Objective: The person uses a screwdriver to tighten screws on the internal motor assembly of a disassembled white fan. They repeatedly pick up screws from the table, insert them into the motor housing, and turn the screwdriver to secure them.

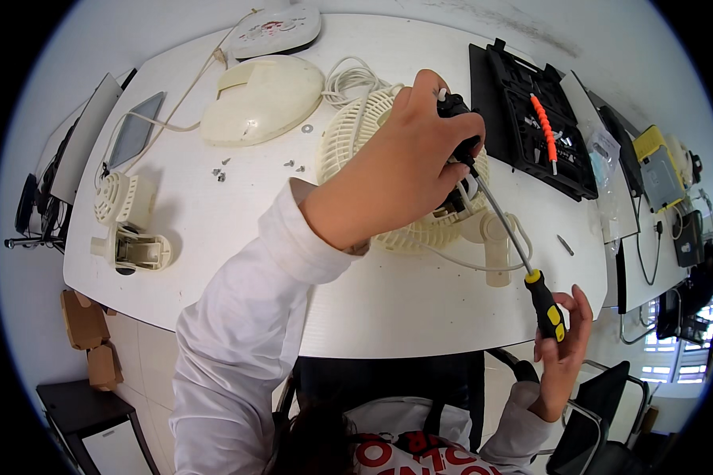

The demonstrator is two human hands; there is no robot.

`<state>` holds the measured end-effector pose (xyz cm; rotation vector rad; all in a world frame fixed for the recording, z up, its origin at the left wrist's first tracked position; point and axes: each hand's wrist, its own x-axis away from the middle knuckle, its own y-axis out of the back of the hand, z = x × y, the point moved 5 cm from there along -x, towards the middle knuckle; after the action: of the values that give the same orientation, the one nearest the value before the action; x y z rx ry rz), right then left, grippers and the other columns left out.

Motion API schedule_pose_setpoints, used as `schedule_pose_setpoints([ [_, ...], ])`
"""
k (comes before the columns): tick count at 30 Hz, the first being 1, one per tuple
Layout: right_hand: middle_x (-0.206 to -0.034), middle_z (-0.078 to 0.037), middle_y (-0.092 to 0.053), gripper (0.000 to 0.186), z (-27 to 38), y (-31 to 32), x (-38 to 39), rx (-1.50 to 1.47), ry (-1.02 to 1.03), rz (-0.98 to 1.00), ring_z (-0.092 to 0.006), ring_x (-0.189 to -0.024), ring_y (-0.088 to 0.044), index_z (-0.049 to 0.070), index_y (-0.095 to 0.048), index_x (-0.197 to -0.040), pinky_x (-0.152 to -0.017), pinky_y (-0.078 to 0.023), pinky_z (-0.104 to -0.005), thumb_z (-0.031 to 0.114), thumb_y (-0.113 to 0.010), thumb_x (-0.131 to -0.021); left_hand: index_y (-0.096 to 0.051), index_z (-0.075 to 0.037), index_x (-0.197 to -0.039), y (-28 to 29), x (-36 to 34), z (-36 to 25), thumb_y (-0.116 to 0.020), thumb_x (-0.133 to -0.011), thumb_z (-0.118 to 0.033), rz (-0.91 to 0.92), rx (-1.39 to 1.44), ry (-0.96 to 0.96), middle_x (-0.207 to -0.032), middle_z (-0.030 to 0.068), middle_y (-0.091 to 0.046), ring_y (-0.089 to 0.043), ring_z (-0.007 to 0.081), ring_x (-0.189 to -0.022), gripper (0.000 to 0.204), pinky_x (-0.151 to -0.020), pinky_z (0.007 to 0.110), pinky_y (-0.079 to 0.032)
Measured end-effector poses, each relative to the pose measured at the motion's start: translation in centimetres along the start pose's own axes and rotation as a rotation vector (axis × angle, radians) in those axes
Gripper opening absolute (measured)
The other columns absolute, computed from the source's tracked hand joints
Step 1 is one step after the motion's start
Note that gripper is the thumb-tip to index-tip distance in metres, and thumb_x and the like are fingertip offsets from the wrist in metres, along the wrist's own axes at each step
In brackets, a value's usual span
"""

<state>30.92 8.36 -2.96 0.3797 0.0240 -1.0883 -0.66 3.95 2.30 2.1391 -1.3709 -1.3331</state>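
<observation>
My left hand point(424, 150) is closed round a black part point(458, 111) at the top of the cream fan point(341, 142), whose slotted guard lies on the table and is partly hidden by my hand and arm. My right hand point(562, 340) holds a black-and-yellow screwdriver point(548, 309) by its handle. Its long shaft slants up to the black part in my left hand; exactly where the tip sits is hidden. A beige stand piece point(497, 261) and a looped white cable lie just right of the guard.
On the white table point(388, 309) are a cream oval cover point(257, 103), small screws point(220, 174), plastic housings point(135, 241), a grey tablet point(135, 131) and a black tool case point(547, 119) with an orange flexible bit extension point(543, 127). Black chairs point(578, 427) stand at the near side.
</observation>
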Motion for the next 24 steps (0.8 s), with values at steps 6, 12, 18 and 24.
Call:
schedule_pose_setpoints([
  [6, -0.123, -0.010, -0.053, 0.066, -0.3, 0.2, 0.4, -0.002, -0.147, -0.058, -0.0098, -0.068, -0.054, 0.003, -0.042, -0.142, -0.059, -0.045, -0.0220, 0.011, -0.072, -0.084, -0.059, -0.013, -0.104, 0.1, 0.0, 0.1, -0.070, -0.084, -0.004, 0.006, 0.002, 0.002, -0.120, 0.0178, -0.040, -0.047, 0.0353, -0.112, 0.024, -0.090, 0.042, -0.046],
  [12, -0.122, -0.011, -0.053, 0.068, -1.6, 0.9, 0.7, -0.106, -0.228, -0.007, -0.0123, -0.076, -0.059, 0.002, -0.042, -0.142, -0.062, -0.047, -0.0226, 0.010, -0.073, -0.082, -0.059, -0.012, -0.105, 0.0, 0.1, 0.1, -0.070, -0.084, -0.004, 0.012, -0.015, 0.005, -0.121, 0.0184, -0.039, -0.047, 0.0357, -0.110, 0.025, -0.090, 0.042, -0.046],
  [18, -0.123, -0.013, -0.050, 0.077, -0.4, 0.3, 0.5, 0.138, 0.019, -0.056, -0.0183, -0.097, -0.060, 0.003, -0.040, -0.143, -0.073, -0.051, -0.0253, 0.007, -0.074, -0.075, -0.058, -0.011, -0.108, 0.0, 0.1, 0.0, -0.069, -0.084, -0.005, 0.036, -0.022, 0.014, -0.124, 0.0190, -0.038, -0.048, 0.0356, -0.108, 0.027, -0.090, 0.042, -0.046],
  [24, -0.102, -0.009, -0.058, 0.057, -1.3, 0.8, 0.6, -0.074, -0.133, 0.028, -0.0098, -0.070, -0.056, 0.001, -0.039, -0.143, -0.058, -0.044, -0.0210, 0.026, -0.062, -0.097, -0.057, -0.011, -0.110, 0.0, 0.2, 0.0, -0.068, -0.085, -0.005, 0.042, -0.025, 0.004, -0.127, 0.0195, -0.036, -0.048, 0.0359, -0.110, 0.028, -0.091, 0.042, -0.046],
])
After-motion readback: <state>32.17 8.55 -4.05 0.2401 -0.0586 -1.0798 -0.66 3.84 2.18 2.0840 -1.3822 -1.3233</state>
